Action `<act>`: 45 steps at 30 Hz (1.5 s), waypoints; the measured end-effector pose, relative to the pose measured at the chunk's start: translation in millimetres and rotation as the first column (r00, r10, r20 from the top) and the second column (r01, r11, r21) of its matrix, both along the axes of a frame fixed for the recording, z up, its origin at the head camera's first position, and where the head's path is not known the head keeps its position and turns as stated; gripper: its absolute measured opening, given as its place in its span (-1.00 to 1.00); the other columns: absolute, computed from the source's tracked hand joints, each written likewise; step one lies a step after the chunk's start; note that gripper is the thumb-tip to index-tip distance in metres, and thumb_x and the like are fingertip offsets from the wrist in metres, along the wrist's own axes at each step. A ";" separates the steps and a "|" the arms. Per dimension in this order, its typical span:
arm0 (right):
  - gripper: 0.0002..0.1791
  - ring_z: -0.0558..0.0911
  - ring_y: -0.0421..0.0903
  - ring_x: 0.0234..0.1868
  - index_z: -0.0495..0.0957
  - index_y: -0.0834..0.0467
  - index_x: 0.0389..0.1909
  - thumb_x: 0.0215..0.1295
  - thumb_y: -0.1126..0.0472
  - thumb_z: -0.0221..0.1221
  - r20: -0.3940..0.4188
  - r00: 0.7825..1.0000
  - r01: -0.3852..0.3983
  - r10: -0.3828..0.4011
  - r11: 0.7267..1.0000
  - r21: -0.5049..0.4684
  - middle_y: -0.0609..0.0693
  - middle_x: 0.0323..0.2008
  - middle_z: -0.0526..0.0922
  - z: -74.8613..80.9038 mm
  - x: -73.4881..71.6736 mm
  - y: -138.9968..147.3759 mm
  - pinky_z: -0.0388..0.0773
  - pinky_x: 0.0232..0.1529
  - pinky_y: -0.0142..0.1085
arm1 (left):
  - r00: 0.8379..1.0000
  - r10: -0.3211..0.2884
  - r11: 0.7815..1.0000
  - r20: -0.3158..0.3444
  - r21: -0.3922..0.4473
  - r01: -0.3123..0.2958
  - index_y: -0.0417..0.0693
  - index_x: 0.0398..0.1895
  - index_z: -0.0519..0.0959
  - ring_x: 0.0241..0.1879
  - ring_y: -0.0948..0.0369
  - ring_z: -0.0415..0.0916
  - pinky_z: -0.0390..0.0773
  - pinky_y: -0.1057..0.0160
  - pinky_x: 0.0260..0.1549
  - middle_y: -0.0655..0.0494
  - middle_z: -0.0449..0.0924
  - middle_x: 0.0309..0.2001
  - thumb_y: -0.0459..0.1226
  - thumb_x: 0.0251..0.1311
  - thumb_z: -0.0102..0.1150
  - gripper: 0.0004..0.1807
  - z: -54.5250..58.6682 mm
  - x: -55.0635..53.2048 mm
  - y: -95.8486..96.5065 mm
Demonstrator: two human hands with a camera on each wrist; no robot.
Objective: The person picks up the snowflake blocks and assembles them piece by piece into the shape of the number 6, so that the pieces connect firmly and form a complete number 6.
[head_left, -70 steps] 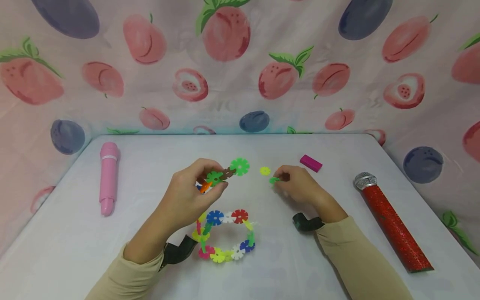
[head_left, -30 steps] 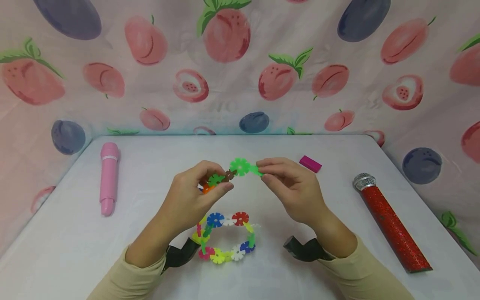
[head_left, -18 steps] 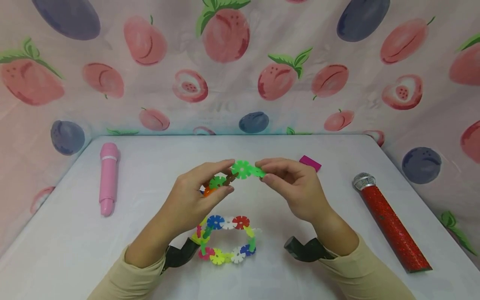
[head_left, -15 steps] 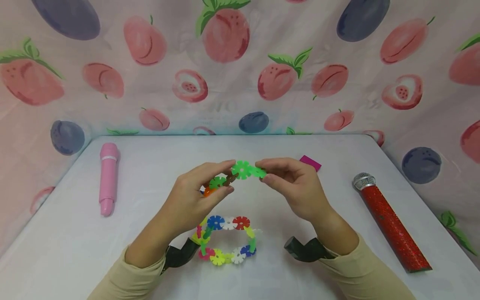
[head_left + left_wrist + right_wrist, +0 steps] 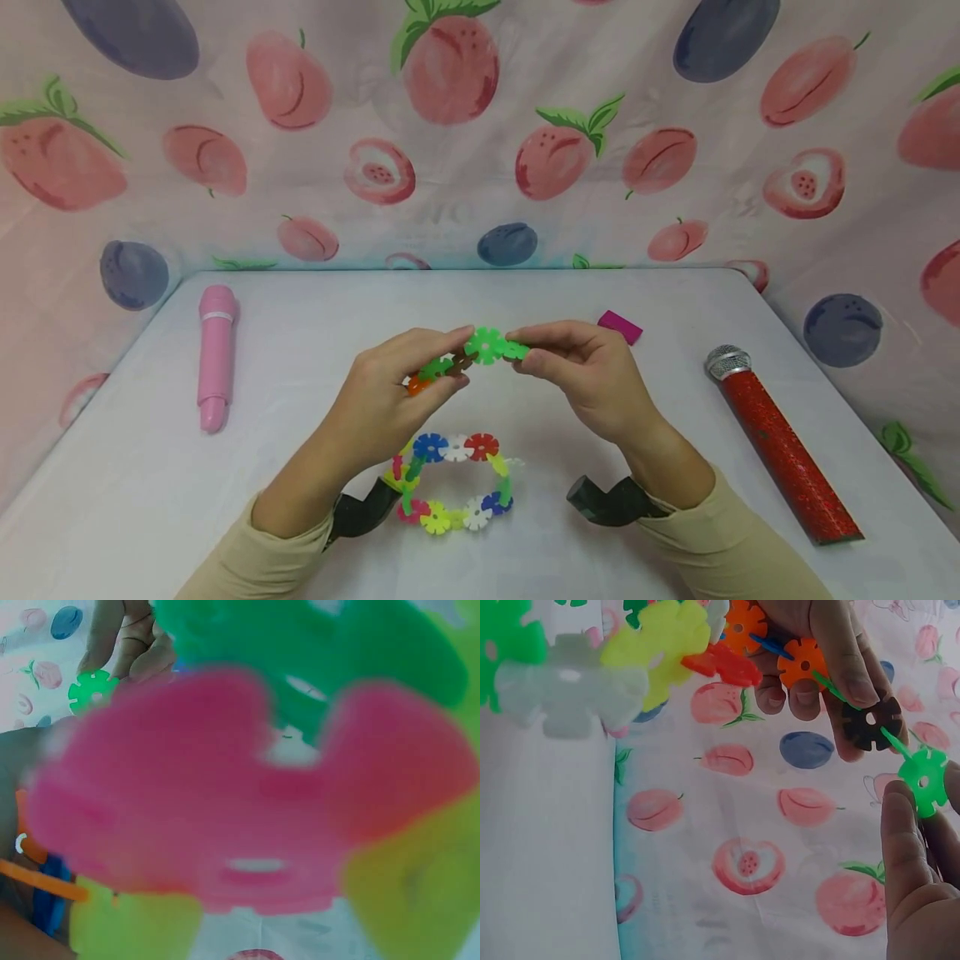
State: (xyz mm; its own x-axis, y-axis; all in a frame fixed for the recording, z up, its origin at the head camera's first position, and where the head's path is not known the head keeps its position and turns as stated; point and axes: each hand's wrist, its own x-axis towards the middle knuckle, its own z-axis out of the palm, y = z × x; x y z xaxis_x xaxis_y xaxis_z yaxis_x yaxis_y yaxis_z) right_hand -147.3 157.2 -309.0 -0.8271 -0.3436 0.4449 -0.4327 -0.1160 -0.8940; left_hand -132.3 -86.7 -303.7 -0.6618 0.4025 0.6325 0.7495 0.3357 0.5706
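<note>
My left hand (image 5: 393, 387) grips a chain of slotted plastic flower discs, its thumb and fingers around the brown disc (image 5: 871, 720). From there the chain runs to orange discs (image 5: 801, 666) on one side and a bright green disc (image 5: 487, 345) on the other. My right hand (image 5: 592, 379) pinches another green disc (image 5: 516, 350), which meets the bright green one's edge. Below the hands, a colourful ring of discs (image 5: 482, 447) stands on the table; whether the held chain joins it is hidden. Blurred pink disc (image 5: 187, 787) fills the left wrist view.
A pink toy microphone (image 5: 217, 358) lies at the left of the white table (image 5: 315, 308). At the right lies a red glitter microphone (image 5: 787, 450) with a silver head. A magenta block (image 5: 620, 327) sits behind my right hand. Fruit-printed cloth (image 5: 450, 167) hangs behind.
My right hand has lifted a small green disc from the table to the chain's end. The left fingertips have moved up against the bright green disc. The loose yellow disc has gone from sight.
</note>
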 end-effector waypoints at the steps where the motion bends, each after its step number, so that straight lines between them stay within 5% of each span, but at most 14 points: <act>1: -0.67 0.73 -0.07 -0.12 0.51 0.59 0.00 0.33 0.42 0.25 0.000 1.000 -0.002 0.002 1.000 -0.004 0.01 -0.10 0.72 -0.6 0.0 -0.4 0.62 -0.03 -0.19 | 1.000 0.001 1.000 0.001 0.001 -0.001 -0.19 0.21 0.60 -0.07 0.25 0.61 0.64 0.26 -0.11 0.12 0.68 -0.07 -0.48 0.12 0.40 -0.48 -0.1 -0.1 0.3; 5: -0.70 0.74 -0.06 -0.14 0.54 0.56 0.00 0.34 0.42 0.24 0.005 1.000 0.028 -0.028 0.999 0.018 0.02 -0.12 0.72 -0.9 -0.4 -1.0 0.62 -0.02 -0.18 | 1.000 0.007 1.000 0.031 -0.002 -0.007 -0.17 0.23 0.59 -0.09 0.26 0.60 0.66 0.26 -0.21 0.12 0.67 -0.07 -0.46 0.14 0.40 -0.47 -0.7 -0.1 0.5; 12: -0.73 0.74 -0.01 -0.14 0.56 0.49 0.01 0.37 0.41 0.21 0.001 0.997 0.079 -0.079 0.993 0.083 0.06 -0.12 0.70 -0.4 -2.9 0.2 0.62 -0.02 -0.18 | 0.983 -0.002 1.000 0.184 0.017 -0.002 -0.10 0.33 0.50 -0.12 0.27 0.58 0.64 0.22 -0.24 0.10 0.64 -0.01 -0.42 0.23 0.33 -0.43 -3.1 0.6 3.2; 27: -0.68 0.73 0.00 -0.09 0.50 0.54 0.04 0.40 0.38 0.19 0.059 0.998 -0.022 0.020 0.999 0.032 0.03 -0.09 0.69 -7.0 -13.3 3.5 0.60 0.01 -0.17 | 0.881 -0.096 0.995 0.463 0.060 0.077 -0.06 0.43 0.35 0.00 0.15 0.59 0.60 0.10 -0.05 0.01 0.58 0.08 -0.34 0.40 0.16 -0.45 -5.5 -4.8 -1.5; 39: -0.66 0.73 -0.05 -0.08 0.47 0.58 0.04 0.39 0.39 0.19 0.107 0.989 -0.104 0.102 0.995 0.007 0.01 -0.09 0.69 -12.7 -17.5 2.6 0.60 0.02 -0.16 | 0.825 -0.073 0.996 0.561 0.003 0.086 0.04 0.45 0.36 -0.06 0.12 0.59 0.63 0.07 -0.19 -0.05 0.54 0.10 -0.27 0.42 0.15 -0.46 -3.8 -7.1 -0.5; 45: -0.66 0.71 -0.03 -0.04 0.48 0.55 0.06 0.39 0.38 0.19 0.101 0.989 -0.110 0.104 0.993 0.051 0.10 -0.05 0.67 -15.1 -19.4 3.4 0.61 0.01 -0.16 | 0.822 -0.045 0.998 0.568 -0.016 0.065 0.06 0.43 0.39 -0.08 0.14 0.61 0.63 0.10 -0.22 -0.07 0.54 0.14 -0.25 0.42 0.17 -0.47 -8.0 -9.4 -0.5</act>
State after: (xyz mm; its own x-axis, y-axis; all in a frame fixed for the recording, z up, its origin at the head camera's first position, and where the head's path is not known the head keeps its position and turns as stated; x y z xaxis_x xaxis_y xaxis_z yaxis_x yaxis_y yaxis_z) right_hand -166.8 160.6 -324.1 -0.8226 -0.4548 0.3412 -0.3310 -0.1049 -0.9378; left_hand -141.7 -87.2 -311.7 -0.8758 0.4626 0.1378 0.3143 0.3299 0.8901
